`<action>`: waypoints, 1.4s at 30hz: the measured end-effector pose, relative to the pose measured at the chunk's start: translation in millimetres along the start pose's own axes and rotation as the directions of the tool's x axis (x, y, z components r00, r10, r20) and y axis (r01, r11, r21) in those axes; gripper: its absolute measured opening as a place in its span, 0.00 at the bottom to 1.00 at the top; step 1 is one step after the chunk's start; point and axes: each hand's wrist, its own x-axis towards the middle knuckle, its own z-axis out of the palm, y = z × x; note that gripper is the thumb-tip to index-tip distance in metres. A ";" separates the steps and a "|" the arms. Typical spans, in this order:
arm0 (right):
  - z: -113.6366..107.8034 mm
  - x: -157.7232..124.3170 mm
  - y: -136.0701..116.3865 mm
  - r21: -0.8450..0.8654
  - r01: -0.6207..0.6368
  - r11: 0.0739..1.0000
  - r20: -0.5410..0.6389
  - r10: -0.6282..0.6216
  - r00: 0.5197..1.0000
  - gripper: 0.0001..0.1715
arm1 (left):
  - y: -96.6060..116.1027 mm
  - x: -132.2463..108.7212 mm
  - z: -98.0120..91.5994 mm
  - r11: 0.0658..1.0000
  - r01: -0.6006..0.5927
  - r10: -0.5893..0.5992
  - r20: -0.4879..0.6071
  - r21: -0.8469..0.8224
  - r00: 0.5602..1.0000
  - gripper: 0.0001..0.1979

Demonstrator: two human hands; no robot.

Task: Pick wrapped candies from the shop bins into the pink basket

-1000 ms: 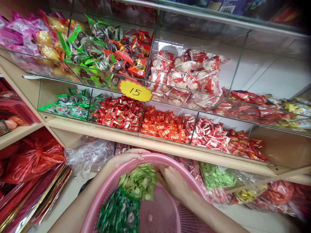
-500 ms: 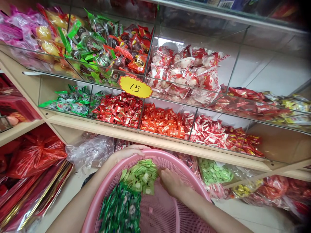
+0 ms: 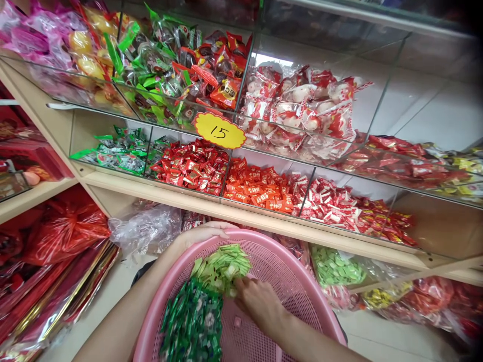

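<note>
A pink plastic basket (image 3: pixel 290 269) sits low in front of me, holding a heap of light green wrapped candies (image 3: pixel 222 264) and a heap of dark green wrapped candies (image 3: pixel 190 322). My left hand (image 3: pixel 204 232) grips the basket's far rim, fingers curled over it. Inside the basket, my right hand (image 3: pixel 258 301) rests knuckles up with its fingers bent into the near edge of the light green heap; what they hold is hidden.
Glass-fronted shelf bins hold red candies (image 3: pixel 190 166), orange-red candies (image 3: pixel 260 188), red-and-white candies (image 3: pixel 339 206) and green ones (image 3: pixel 113 153). A yellow tag (image 3: pixel 219 131) reads 15. Bags of sweets (image 3: pixel 335 266) and red packets (image 3: pixel 64 231) lie below.
My right hand has slid from the far side of the light green heap toward me, down to its near edge. The left hand stays on the rim.
</note>
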 end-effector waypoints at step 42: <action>-6.4 9.0 32.0 -0.301 0.351 0.887 -0.177 -0.414 0.893 0.03 | -4.6 -6.0 -4.1 1.000 -0.006 0.005 -0.003 -0.016 1.000 0.24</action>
